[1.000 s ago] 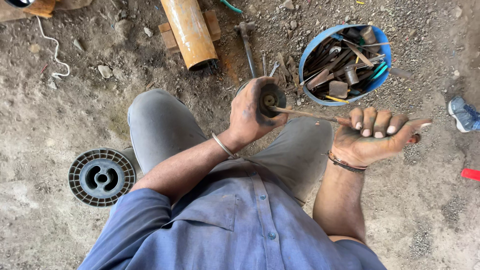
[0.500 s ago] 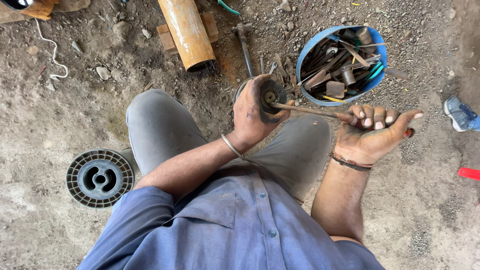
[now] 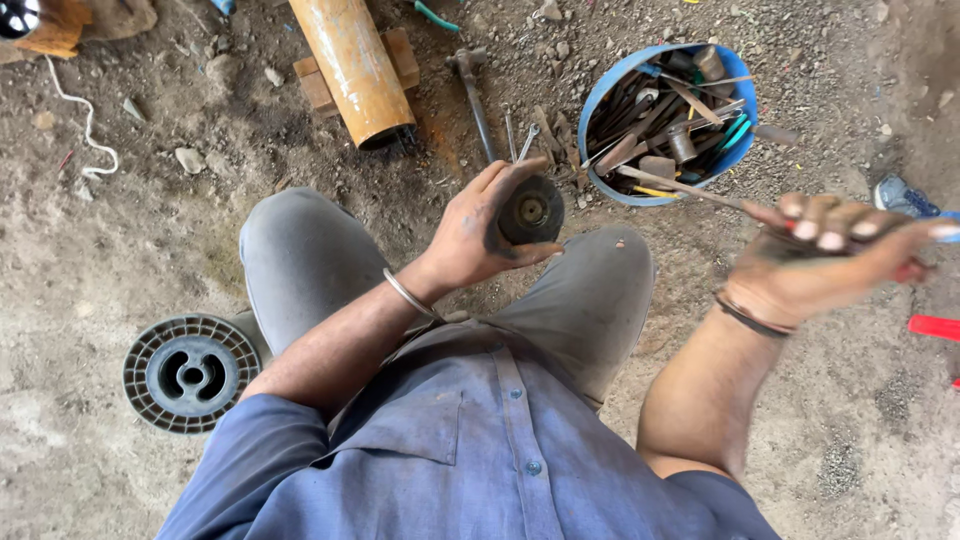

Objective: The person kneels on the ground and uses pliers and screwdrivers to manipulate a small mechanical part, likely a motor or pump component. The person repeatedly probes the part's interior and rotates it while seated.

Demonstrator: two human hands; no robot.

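Whereas a moment ago the thin rod (image 3: 680, 186) sat in the centre hole of the dark round wheel (image 3: 531, 210), it is now drawn clear out to three o'clock, gripped in the clenched right hand (image 3: 820, 262). With the hole free, the left hand (image 3: 480, 232) cups the wheel above the knees. A blue tool bucket (image 3: 601, 100) stands at one o'clock, an orange pipe (image 3: 352, 68) at eleven, a black spool (image 3: 190, 372) at eight; nothing obstructs.

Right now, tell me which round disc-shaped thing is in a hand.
The small dark disc, gripped in the left hand above the knees. The larger ribbed grey spool lies untouched on the ground.
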